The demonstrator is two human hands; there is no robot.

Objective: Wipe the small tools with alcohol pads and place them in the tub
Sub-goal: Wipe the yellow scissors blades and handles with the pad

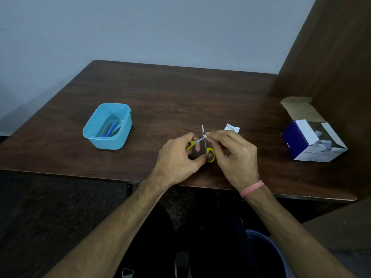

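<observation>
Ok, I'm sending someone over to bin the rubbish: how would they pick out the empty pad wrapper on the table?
Start at the brown table and find the blue-and-white box with the open flap at its right end. Left of it, just beyond the right hand, lies the torn wrapper, flat on the wood. It is the only small white printed scrap lying loose there.

Left hand [176,157] grips open yellow scissors [204,144]; right hand [233,155] pinches pad [205,135] on blade; blue tub [108,126] left.
</observation>
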